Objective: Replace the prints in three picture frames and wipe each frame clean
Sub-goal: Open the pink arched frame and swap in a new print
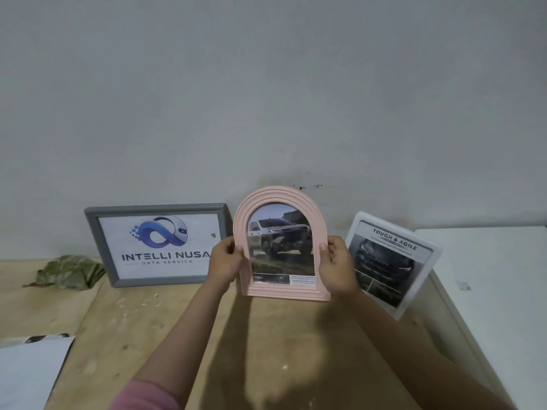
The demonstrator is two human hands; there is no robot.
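A pink arched picture frame (281, 202) is held upright at the middle of the wooden tabletop (165, 329), its flat base at or just above the surface; contact with the wood cannot be told. Its left edge is gripped by the left hand (226, 258), the thumb laid over the front rim, and its right edge is gripped by the right hand (339, 264) with fingers curled round the rim in the same way. A print of a silver pickup truck (279, 239) on rough ground is shown behind the arched opening. To the left, a grey rectangular frame (97, 232) is leaned against the pale wall (266, 84), carrying a blue logo print lettered "INTELLI NUSA DATA SERVICE". To the right, a white frame (429, 261) is stood tilted, with a dark car print headed "TOUGH & AGILE". A crumpled green cloth (71, 272) is seen at the far left of the table, and loose white paper sheets (29, 371) lie at the near left corner. A white cabinet top (497, 276) adjoins the table on the right.
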